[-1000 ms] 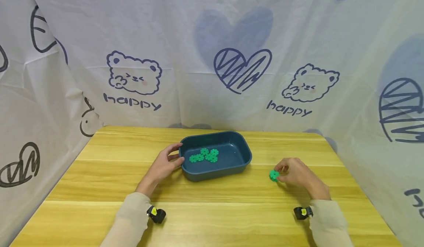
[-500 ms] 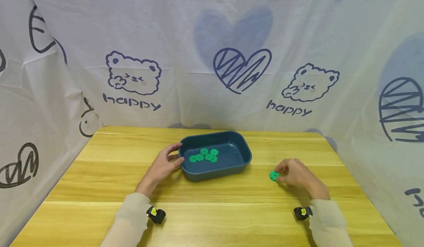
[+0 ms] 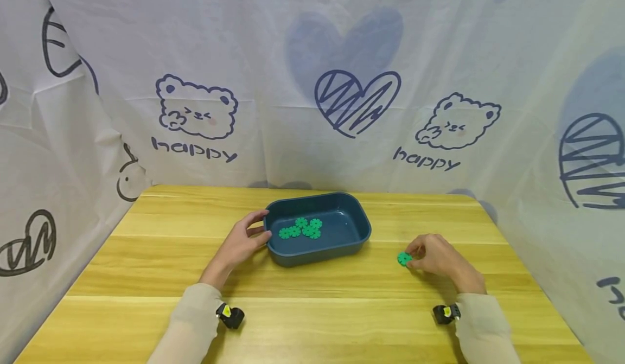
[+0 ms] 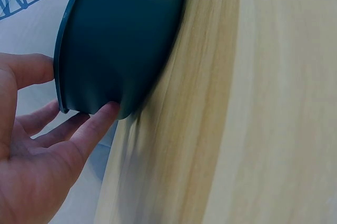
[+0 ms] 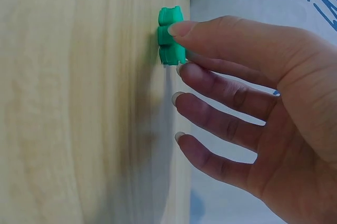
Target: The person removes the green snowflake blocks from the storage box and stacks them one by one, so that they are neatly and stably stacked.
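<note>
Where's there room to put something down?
Bare table lies between the sleeves, and between the tray and the right hand pinching a green piece. The tray's right side is free too. Its left side is crowded: green pieces inside, left hand against it.

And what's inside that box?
About six green discs lie grouped toward the left of the box. What's under them is covered, and the near wall hides the floor just behind it.

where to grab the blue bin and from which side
Probably the left end of the blue bin, at its rim, coming from the left: it is narrower than the long sides, so fingers can spread round it, as the left hand does.
</note>
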Tool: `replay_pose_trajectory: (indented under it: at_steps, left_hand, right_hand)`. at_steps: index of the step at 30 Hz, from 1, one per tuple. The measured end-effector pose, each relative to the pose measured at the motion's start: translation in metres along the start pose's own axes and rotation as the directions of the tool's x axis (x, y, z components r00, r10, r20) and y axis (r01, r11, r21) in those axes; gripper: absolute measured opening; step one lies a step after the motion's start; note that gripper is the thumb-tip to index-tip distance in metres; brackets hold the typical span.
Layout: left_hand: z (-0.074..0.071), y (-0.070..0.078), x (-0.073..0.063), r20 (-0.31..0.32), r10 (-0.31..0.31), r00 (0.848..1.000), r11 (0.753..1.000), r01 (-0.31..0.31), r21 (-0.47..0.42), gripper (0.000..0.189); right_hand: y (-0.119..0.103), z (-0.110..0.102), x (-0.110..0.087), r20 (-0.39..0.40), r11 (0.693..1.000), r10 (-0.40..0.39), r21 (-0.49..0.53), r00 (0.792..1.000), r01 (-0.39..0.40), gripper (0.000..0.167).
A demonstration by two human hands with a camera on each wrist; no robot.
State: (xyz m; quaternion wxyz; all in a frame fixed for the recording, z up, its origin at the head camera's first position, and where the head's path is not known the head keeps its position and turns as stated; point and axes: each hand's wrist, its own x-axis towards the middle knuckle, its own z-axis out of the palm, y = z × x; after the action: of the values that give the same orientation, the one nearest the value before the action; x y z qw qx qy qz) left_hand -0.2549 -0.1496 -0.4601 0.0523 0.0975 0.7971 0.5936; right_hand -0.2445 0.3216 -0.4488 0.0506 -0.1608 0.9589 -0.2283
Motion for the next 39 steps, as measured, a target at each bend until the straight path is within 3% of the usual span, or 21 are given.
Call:
replay_pose_trajectory:
  at_steps: [24,30,39]
  left_hand:
    - [0.0,-0.003,0.0,-0.002,0.005,1.0,1.0,-0.005,0.004,0.059]
    - [0.0,-0.002,0.0,-0.001,-0.003,1.0,1.0,0.003,0.006,0.058]
    - [0.0,-0.001,0.0,-0.005,0.0,1.0,1.0,0.0,0.007,0.059]
  right_hand:
    - [-0.004,-0.004,0.0,-0.027,1.0,0.015,-0.018,1.0,-0.015,0.027]
    - [-0.018,-0.012,0.005,-0.05,0.999,-0.05,-0.004,0.998,0.05,0.021]
    - [-0.055,-0.022,0.032,-0.041,0.988,-0.152,0.0,0.988,0.152,0.018]
